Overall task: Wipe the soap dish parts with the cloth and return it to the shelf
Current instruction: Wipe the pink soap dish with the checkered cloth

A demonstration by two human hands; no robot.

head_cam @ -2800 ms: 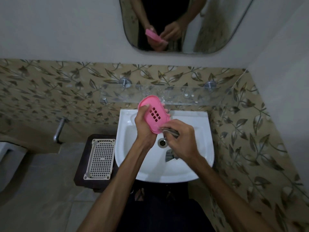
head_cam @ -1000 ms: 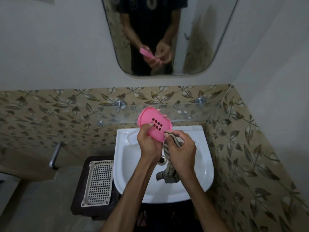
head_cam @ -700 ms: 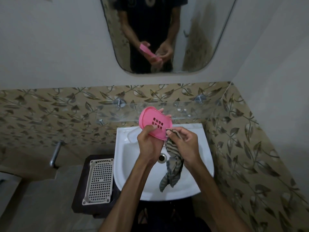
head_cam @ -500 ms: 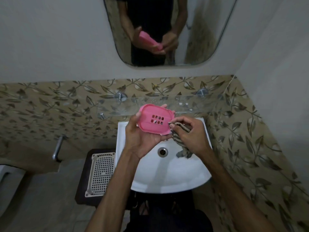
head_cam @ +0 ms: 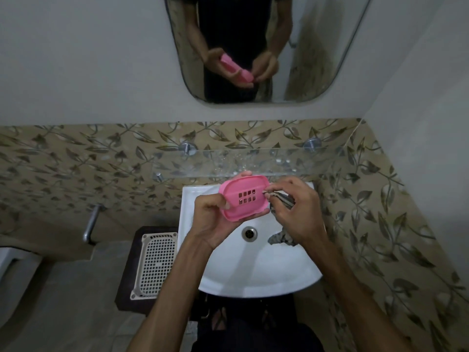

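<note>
Right over the basin, the left hand cups a pink soap dish from below and from its left end, thumb laid on the dish's upper face and fingertips showing past its far rim and along its near edge. The dish is tilted toward the camera, so its inner face with two short rows of rectangular slots is in plain sight. The right hand is closed around a striped grey cloth, thumb and forefinger pinching a bunched corner against the right end of the dish; the rest of the cloth hangs down behind the palm, and a loose tail of it shows lower down over the bowl.

Beneath both hands sits the white sink, its drain just under the dish. Behind the dish, a glass shelf runs along the leaf-patterned tile wall on round metal brackets; water spots speckle it. The dish is held in front of and slightly below this shelf, not touching it.

To the left of the sink, a dark stool carries a white perforated tray. Further left, a metal pipe juts from the tiles. Above, the mirror reflects the person's forearms, the pink dish and the cloth.
</note>
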